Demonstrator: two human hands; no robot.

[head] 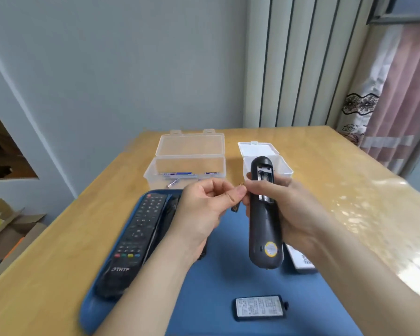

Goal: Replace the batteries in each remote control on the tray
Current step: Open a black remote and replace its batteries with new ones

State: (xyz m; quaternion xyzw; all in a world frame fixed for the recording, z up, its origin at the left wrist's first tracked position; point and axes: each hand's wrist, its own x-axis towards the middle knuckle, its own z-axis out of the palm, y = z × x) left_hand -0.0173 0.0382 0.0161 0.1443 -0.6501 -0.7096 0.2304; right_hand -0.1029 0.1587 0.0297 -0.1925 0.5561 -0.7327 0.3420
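At the bench point(58, 251), mid-swap: our right hand point(294, 214) grips a dark remote point(264, 229) back-side up above the blue tray point(216, 275). The fingers wrap its right edge, the thumb sits on the left, and the far end tilts up and away from us. Its battery bay point(264, 183) lies open and, as far as we can see, empty, with metal contacts showing. Our left hand point(204, 209) pinches a small battery point(236, 209) between thumb and forefinger just beside the bay. A gold-coloured tip pokes out above the fingers and a dark end below, and the other fingers curl loosely into the palm. Both forearms reach in from the near edge, with the wrists raised off the tray.

We judge the step in hand to be seating a cell in the bay. To do it well we should match the poles to the marks inside and press the flat end against the spring first. Then we rock the other end down until it sits flush, the right hand holding the remote steady. Whether this cell is fresh or spent we cannot tell. The bay's cover point(260, 309), label up, lies on the tray near us; another black remote point(136, 236) lies along the tray's left side. Beyond, an open clear box point(189, 163) holds batteries, and a smaller box point(284, 166) stands behind the held remote.
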